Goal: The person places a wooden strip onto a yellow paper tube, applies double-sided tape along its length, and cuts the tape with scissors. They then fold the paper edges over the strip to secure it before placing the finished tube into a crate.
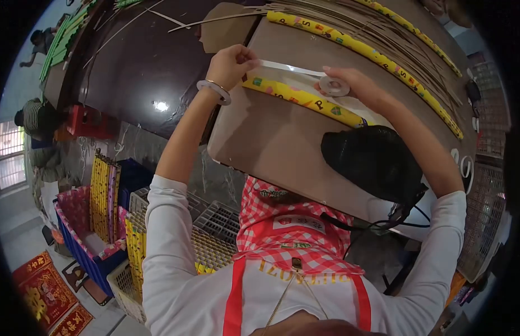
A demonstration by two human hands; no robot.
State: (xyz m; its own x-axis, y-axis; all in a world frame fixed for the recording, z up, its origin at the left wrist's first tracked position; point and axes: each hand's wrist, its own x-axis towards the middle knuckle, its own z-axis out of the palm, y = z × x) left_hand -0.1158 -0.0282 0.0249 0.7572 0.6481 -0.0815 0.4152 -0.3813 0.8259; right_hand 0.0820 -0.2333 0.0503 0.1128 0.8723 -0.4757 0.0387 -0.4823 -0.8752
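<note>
My left hand [232, 66] pinches the free end of a strip of clear tape [291, 68], stretched across to the right. My right hand [349, 84] grips the tape roll [334, 85]. Below the strip lies a yellow patterned tube [305, 99] on the brown table, close to both hands. A second roll of tape [225, 94] hangs round my left wrist like a bracelet. Further back rests a longer yellow patterned tube [366, 53].
A black cloth-like object [377, 162] with a cable sits at the table's near right. Thin strips [405, 67] lie behind the tubes. Green tubes [64, 45] are at far left. Crates of tubes [89, 269] stand lower left. Another person [39, 120] is at the left.
</note>
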